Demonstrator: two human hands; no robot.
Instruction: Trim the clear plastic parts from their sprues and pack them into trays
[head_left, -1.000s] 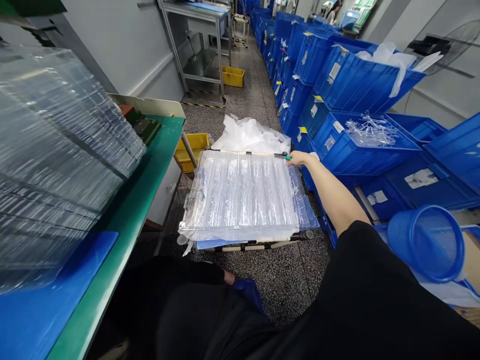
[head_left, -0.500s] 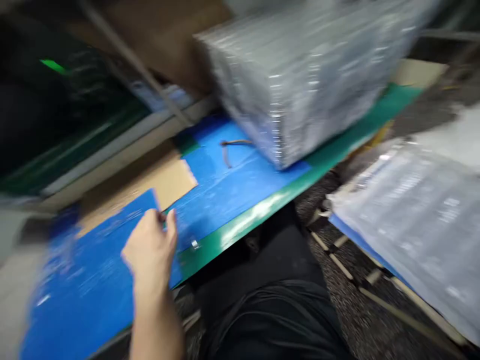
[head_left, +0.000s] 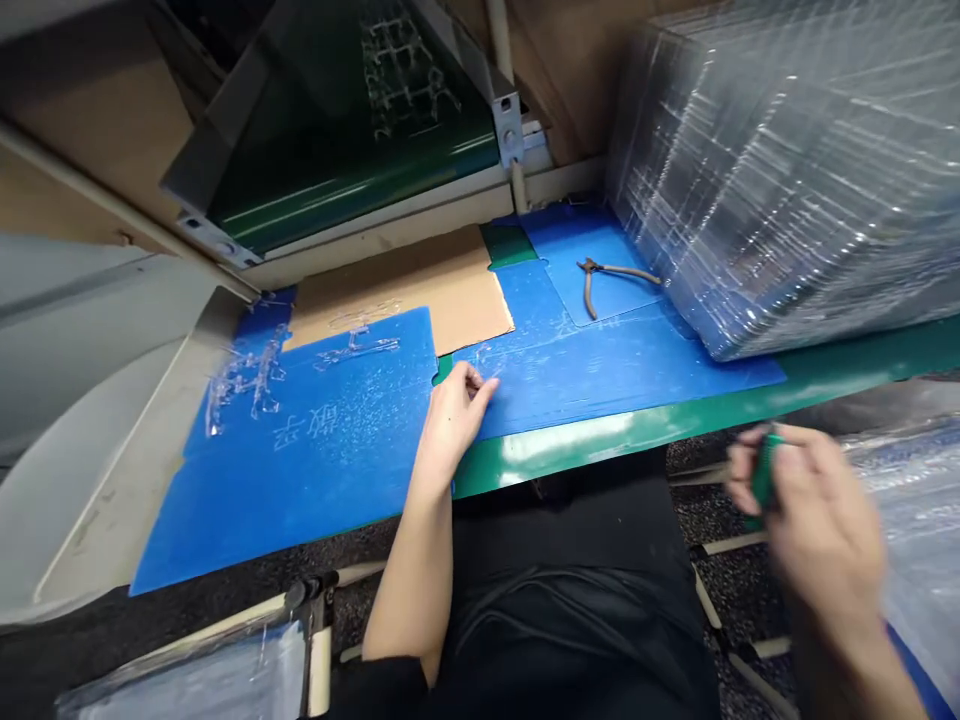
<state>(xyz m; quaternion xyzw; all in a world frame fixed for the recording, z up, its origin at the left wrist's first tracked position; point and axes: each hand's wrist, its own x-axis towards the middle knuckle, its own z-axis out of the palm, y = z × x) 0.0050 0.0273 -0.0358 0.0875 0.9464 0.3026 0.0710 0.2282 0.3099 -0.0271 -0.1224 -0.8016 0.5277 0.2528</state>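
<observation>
Two bare hands work at a green bench (head_left: 570, 445): the curled left hand (head_left: 454, 425) rests on a blue plastic mat (head_left: 600, 385), any pinch unclear; the right hand (head_left: 814, 520) pinches a green-handled object (head_left: 763, 480) just off the bench edge. A careless sweep could scatter the clear plastic scraps (head_left: 247, 375).

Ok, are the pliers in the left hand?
No, the pliers lie on a blue sheet beside the wrapped clear plastic stack, well away from the left hand.
</observation>
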